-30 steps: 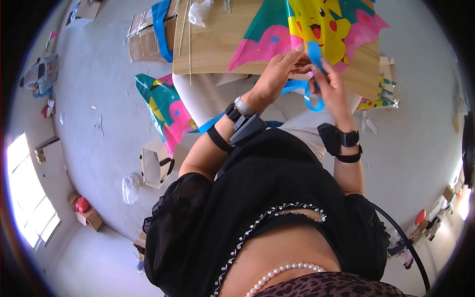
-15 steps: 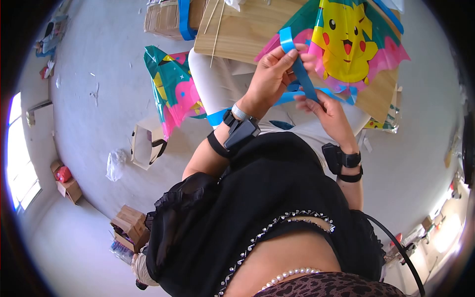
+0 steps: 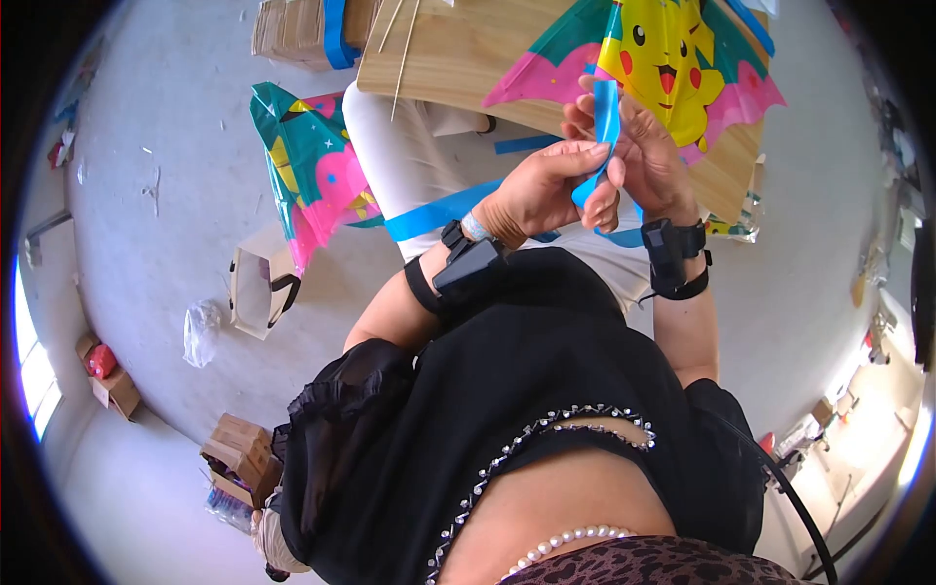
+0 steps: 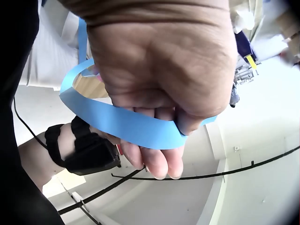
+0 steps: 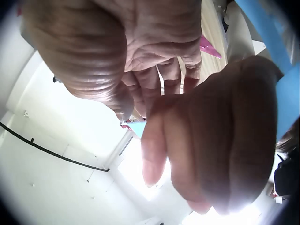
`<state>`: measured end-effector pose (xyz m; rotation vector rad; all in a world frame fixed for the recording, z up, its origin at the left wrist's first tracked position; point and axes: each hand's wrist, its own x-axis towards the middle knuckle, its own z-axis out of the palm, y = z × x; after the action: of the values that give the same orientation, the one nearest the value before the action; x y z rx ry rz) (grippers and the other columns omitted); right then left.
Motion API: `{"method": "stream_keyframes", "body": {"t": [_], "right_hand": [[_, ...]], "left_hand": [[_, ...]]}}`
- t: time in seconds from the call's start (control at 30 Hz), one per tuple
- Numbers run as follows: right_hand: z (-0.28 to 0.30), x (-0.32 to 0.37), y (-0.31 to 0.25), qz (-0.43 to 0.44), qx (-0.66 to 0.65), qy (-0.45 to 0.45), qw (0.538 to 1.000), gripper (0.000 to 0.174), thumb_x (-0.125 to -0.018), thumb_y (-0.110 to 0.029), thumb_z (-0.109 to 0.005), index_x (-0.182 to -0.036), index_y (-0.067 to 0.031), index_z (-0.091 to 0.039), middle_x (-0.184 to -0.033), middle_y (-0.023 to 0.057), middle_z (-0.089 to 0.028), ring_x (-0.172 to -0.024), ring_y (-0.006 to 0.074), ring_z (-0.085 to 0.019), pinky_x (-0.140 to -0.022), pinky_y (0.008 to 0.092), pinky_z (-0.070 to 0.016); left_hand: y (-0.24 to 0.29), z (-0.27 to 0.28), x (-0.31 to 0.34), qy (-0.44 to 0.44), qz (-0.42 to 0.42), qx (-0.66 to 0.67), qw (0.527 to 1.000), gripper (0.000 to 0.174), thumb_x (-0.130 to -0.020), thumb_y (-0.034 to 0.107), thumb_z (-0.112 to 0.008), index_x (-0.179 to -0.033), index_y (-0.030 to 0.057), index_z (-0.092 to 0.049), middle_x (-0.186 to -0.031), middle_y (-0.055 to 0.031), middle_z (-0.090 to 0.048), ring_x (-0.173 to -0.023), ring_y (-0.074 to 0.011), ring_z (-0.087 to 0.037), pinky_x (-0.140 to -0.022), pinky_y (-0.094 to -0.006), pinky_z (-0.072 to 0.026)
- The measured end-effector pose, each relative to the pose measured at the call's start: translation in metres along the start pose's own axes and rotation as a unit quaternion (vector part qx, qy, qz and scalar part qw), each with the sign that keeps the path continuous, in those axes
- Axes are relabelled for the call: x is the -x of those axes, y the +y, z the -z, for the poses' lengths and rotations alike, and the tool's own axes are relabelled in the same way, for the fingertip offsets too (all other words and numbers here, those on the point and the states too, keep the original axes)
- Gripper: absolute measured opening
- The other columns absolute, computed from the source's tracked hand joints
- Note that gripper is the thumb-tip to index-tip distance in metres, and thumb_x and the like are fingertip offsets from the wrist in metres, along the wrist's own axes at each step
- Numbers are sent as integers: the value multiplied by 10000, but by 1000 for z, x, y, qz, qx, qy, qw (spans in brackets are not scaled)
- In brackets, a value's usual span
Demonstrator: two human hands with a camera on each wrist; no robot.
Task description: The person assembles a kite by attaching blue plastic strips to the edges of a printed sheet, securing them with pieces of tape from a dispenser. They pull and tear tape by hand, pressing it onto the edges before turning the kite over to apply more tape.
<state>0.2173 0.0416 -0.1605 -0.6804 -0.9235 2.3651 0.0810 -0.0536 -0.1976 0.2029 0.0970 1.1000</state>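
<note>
My left hand (image 3: 561, 185) pinches a flat, glossy blue ribbon (image 4: 126, 129) between thumb and bent forefinger. In the left wrist view the ribbon loops out sideways from that pinch. In the head view a short length stands up above the left thumb. My right hand (image 3: 648, 156) is just beyond and to the right, its loosely bent fingers passing behind that upright length. In the right wrist view its thumb tip is close by a bit of ribbon (image 5: 137, 128). Farther off, a kite (image 3: 673, 73) with a yellow cartoon character lies on the wooden board (image 3: 468, 73).
More blue ribbon (image 3: 444, 210) lies across the white-trousered lap. A second colourful kite (image 3: 317, 180) hangs at the left, above a paper bag (image 3: 261, 283) and a clear plastic bag (image 3: 202, 333) on the floor. Beyond the board's left side stands a carton (image 3: 292, 34). Thin sticks (image 3: 403, 63) cross the board.
My left hand has shifted from the ribbon's upper part to lower down, nearer the body. My right hand has risen from below to beside the upright end. The head view has shifted slightly.
</note>
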Motion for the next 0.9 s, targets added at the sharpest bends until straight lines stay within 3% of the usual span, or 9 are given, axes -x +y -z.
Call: {"method": "stream_keyframes", "body": {"t": [0.13,0.2,0.3,0.43,0.5,0.63,0.73,0.83,0.9], "right_hand": [[19,-7,-3,1,37,-44,998,416,-1057,-271,-604,-1373,-1,-597,-1263,114,-678,-1174,192,-649,-1084,370,-492],[13,-7,-9,23,157,49,986,390,-1051,-242,-617,-1363,-8,-607,-1267,83,-675,-1185,164,-637,-1081,351,-490],[-3,-11,-17,26,173,61,983,457,-1061,-326,-593,-1378,3,-589,-1307,120,-663,-1228,204,-631,-1098,369,-477],[4,-13,-12,-54,104,48,992,564,-1055,-429,-571,-1400,17,-560,-1354,170,-640,-1287,269,-608,-1126,405,-458],[3,-11,-7,-123,25,-46,991,675,-1033,-520,-555,-1418,34,-532,-1379,213,-621,-1325,323,-582,-1149,444,-438],[2,-9,4,-70,16,-61,996,616,-1031,-460,-589,-1421,14,-543,-1390,206,-619,-1335,330,-573,-1142,450,-451],[5,-12,6,-61,27,-27,997,481,-1018,-364,-649,-1346,-15,-607,-1284,169,-673,-1235,307,-632,-1097,431,-488],[-3,-12,-3,1,44,-39,998,285,-991,-237,-714,-1192,-39,-674,-1102,78,-709,-1039,192,-676,-977,330,-540],[-10,-8,-15,-15,168,97,981,179,-964,-188,-754,-1046,-43,-689,-929,-7,-684,-842,66,-634,-823,226,-542]], "left_hand": [[-1,2,5,-45,-14,87,995,384,-1130,309,-346,-995,47,-592,-584,-4,-496,-488,-132,-449,-568,-313,-378],[-1,3,7,-45,1,126,991,378,-1130,305,-345,-970,53,-577,-553,7,-472,-463,-112,-426,-540,-290,-362],[0,3,9,-45,3,130,990,382,-1132,307,-331,-944,67,-562,-533,21,-460,-436,-97,-404,-515,-281,-357],[1,-4,9,-79,-8,153,985,393,-1136,308,-307,-901,88,-533,-521,32,-450,-418,-93,-399,-493,-281,-359],[2,-7,10,-118,-19,181,976,390,-1137,295,-284,-861,115,-495,-513,40,-464,-405,-96,-431,-488,-280,-382],[0,-7,10,-150,-20,211,966,396,-1137,288,-261,-837,131,-468,-515,35,-495,-409,-105,-482,-492,-283,-412],[-6,-3,10,-178,-26,221,959,406,-1136,295,-241,-827,141,-455,-527,33,-536,-421,-110,-519,-504,-287,-435],[-4,-5,10,-174,-16,246,953,467,-1128,415,-247,-852,119,-479,-547,-13,-566,-419,-144,-527,-509,-294,-440],[6,-7,9,-54,16,123,991,594,-1098,542,-275,-1011,38,-576,-707,-109,-667,-516,-196,-598,-563,-295,-485]]}}
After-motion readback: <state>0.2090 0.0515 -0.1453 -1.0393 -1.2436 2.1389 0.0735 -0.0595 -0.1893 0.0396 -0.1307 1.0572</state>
